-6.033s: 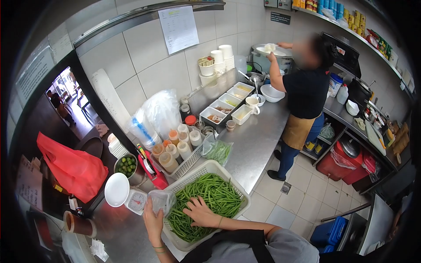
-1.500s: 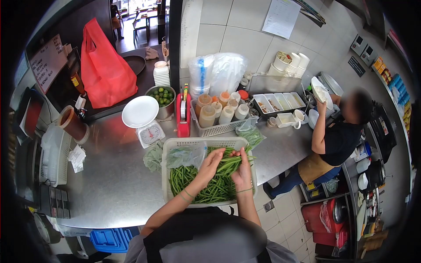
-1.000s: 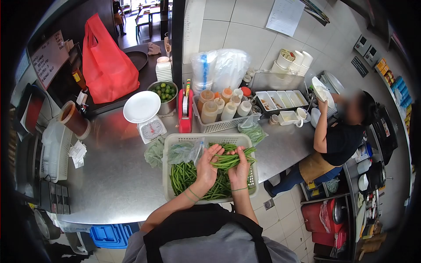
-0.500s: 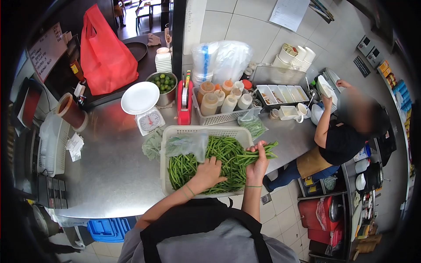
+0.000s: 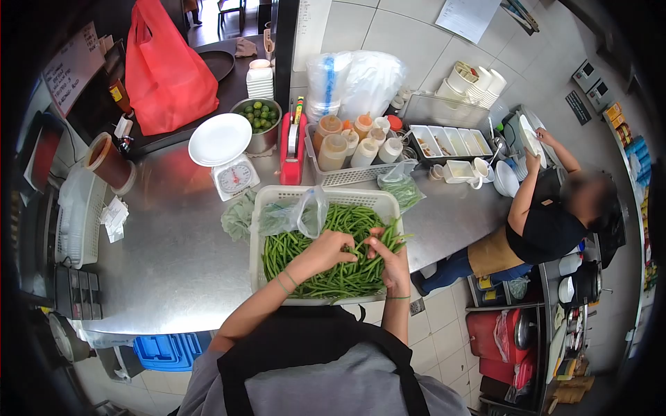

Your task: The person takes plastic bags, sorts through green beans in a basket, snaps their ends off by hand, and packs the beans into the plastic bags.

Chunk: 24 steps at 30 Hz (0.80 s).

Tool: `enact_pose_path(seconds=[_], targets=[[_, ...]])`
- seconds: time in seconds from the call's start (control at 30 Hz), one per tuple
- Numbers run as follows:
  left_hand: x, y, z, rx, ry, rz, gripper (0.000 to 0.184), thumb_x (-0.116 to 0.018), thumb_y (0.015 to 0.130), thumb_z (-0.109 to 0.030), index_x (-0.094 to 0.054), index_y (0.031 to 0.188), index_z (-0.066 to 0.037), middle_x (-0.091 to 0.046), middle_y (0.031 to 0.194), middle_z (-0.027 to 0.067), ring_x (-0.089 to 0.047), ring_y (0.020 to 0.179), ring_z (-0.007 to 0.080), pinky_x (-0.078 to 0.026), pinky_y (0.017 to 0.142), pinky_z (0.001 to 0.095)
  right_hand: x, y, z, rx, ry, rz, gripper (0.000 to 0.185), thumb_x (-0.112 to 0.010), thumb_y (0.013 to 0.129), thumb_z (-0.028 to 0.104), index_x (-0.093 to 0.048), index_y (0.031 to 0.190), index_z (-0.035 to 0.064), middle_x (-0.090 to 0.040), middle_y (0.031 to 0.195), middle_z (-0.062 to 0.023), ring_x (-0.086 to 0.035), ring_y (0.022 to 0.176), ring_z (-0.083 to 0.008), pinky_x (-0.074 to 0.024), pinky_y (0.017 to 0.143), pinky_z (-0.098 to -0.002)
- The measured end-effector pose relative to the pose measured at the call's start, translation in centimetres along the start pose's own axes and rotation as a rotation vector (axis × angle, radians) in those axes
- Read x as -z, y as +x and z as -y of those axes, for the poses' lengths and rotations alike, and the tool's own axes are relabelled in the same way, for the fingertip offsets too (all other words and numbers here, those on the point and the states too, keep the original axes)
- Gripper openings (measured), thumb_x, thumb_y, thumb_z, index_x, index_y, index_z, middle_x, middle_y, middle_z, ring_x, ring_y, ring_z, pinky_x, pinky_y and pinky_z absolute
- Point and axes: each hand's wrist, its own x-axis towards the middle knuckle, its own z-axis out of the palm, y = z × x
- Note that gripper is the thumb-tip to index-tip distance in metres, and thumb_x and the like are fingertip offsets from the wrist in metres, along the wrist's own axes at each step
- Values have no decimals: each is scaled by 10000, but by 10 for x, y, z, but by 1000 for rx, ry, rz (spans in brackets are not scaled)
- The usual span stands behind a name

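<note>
A white plastic basket [image 5: 361,196] full of long green beans [image 5: 333,283] sits at the counter's near edge, in front of my body. My right hand [image 5: 391,260] is closed around a small bunch of beans, their tips sticking out past the fingers on the right. Just left of it, my left hand [image 5: 329,251] is above the pile with thumb and fingers pinched together at bean ends. Some fingertips are hidden by the hand itself. Inside the basket's back left part lies a clear plastic bag [image 5: 286,219].
Behind the basket stand a crate of sauce bottles [image 5: 364,152], a bag of greens [image 5: 402,188] and a red tape dispenser [image 5: 293,156]. A dial scale [image 5: 236,179] bearing a white plate [image 5: 220,140] is at back left. On the right, a co-worker [image 5: 538,222] handles a white container.
My left hand has lifted from the pile and moved right towards my right hand. The right hand has drawn in left with its bunch of beans. The co-worker's arms have shifted.
</note>
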Motion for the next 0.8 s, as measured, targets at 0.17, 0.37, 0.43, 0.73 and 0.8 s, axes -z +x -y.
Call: enact_pose_path(seconds=[0.17,0.37,0.43,0.73,0.8], targets=[[23,11,-15,-95,-49,-17,200,-741,731,-134,-621,808,6,-595,631,105,-522,539,168,-414,528,300,-10,-8,-2,-58,-8,155,289,-717,762,19,-590,1020,-11,-622,855,-53,-546,647,-96,-453,597,-226],[34,24,-19,-186,57,1,195,-727,744,-130,-617,826,9,-601,660,92,-577,615,145,-470,587,308,-22,-5,-13,-82,-46,187,266,-757,706,-8,-606,923,22,-609,796,-15,-560,658,-86,-442,556,-222],[31,22,-21,-110,-78,5,225,-713,769,-134,-613,924,-5,-614,752,87,-593,684,145,-487,616,303,-23,-4,-12,-62,-80,117,208,-734,728,7,-625,904,14,-625,771,-16,-552,631,-77,-435,543,-222],[20,2,-22,-41,-213,-250,384,-639,847,-147,-540,1207,-57,-575,1117,93,-573,983,188,-471,821,324,-20,0,14,-73,241,-104,238,-657,801,78,-599,1021,9,-654,857,-84,-628,735,-166,-529,669,-291],[16,-1,-28,-112,-208,-240,377,-627,855,-152,-542,1206,-46,-575,1139,99,-557,1036,206,-445,879,340,-14,5,10,-125,371,-85,219,-641,821,80,-606,1026,10,-649,870,-87,-626,800,-167,-533,699,-301]])
